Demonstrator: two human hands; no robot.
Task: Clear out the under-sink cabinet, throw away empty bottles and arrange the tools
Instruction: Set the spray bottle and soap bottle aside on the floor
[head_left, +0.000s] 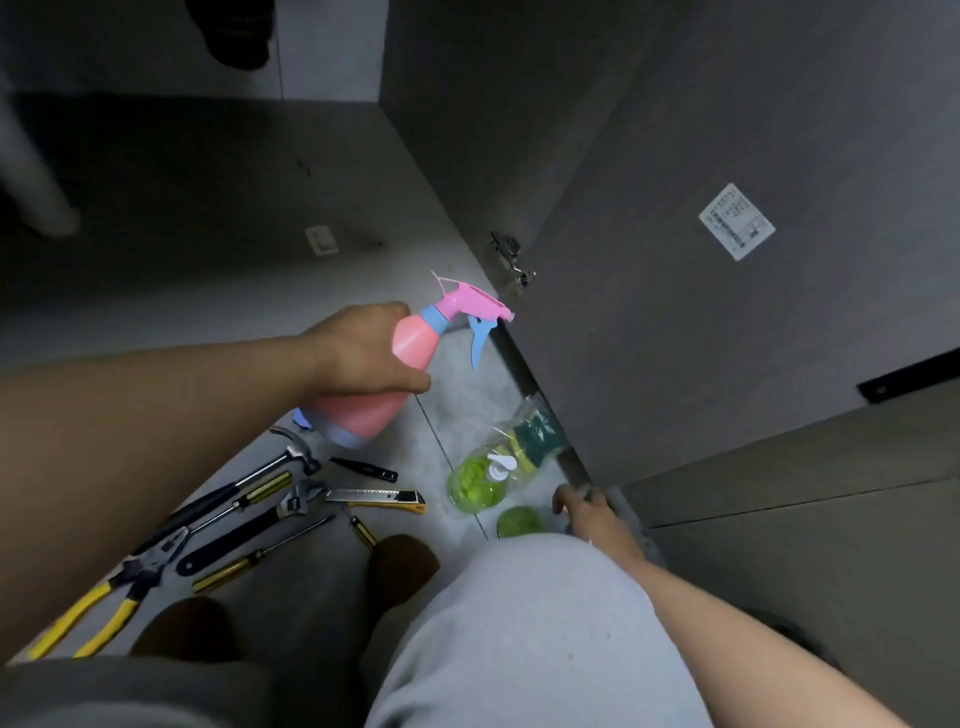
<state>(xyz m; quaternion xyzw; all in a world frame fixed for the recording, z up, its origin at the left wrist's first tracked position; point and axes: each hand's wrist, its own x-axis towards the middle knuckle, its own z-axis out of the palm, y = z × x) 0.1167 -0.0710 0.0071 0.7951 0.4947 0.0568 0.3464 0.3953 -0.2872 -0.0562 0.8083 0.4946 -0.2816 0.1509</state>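
My left hand (363, 348) grips a pink spray bottle (410, 358) with a blue trigger, held tilted above the floor in front of the open cabinet. My right hand (587, 506) rests low by the cabinet's bottom edge, fingers curled around a small grey object I cannot identify. On the floor lie a green pump bottle (480, 480), a green round lid or bottle (519, 522) and a bag of sponges (535, 431). Tools are spread at the left: a hammer (291, 457), an adjustable wrench (249, 527), yellow pliers (104, 608), screwdrivers (244, 561) and a utility knife (379, 499).
The open cabinet door (701, 291) with a white sticker stands at the right, its hinge (511, 260) near the spray nozzle. The dark cabinet interior (208, 197) is at the upper left. My knees and brown shoes (405, 566) fill the lower frame.
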